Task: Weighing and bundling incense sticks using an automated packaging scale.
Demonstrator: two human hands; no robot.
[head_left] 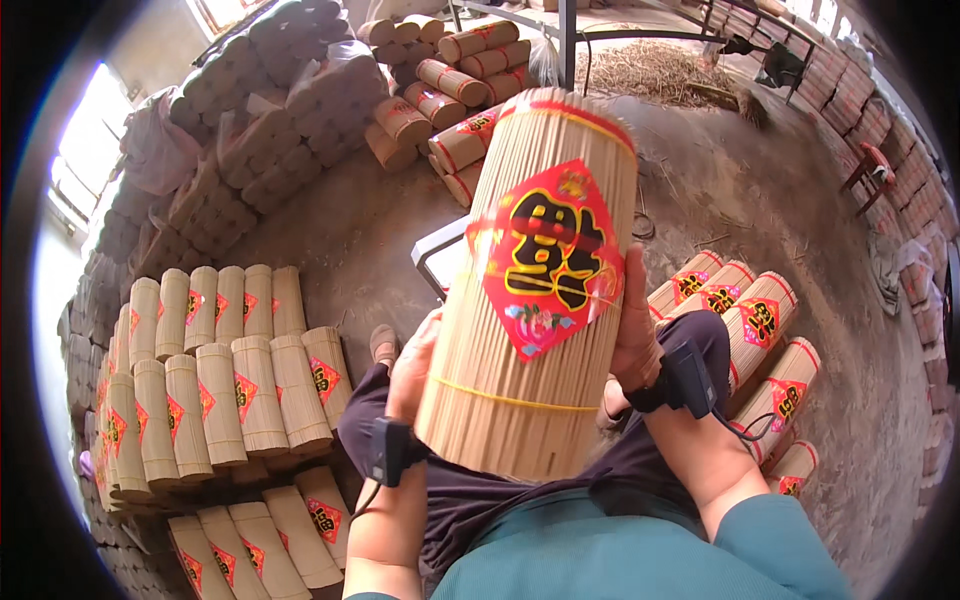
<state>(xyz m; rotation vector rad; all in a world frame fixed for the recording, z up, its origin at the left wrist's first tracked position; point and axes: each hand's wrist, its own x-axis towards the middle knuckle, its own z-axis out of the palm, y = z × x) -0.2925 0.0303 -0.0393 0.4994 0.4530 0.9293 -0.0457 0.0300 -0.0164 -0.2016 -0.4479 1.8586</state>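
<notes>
A thick round bundle of thin tan sticks fills the middle of the view, held up over my lap and tilted a little, its top leaning right. A red diamond label with black lettering is on its side. A red band rings the top and a thin yellow band the lower part. My left hand clasps the bundle's lower left side, its fingers mostly hidden behind it. Pressed to the right side, about mid-height, is my right hand. A dark strapped device sits on each of my wrists.
Labelled bundles stand in stacked rows at my left; others lie at my right. Behind the held bundle is a grey metal frame. Farther off are a bundle pile, wrapped stacks, straw and a red stool.
</notes>
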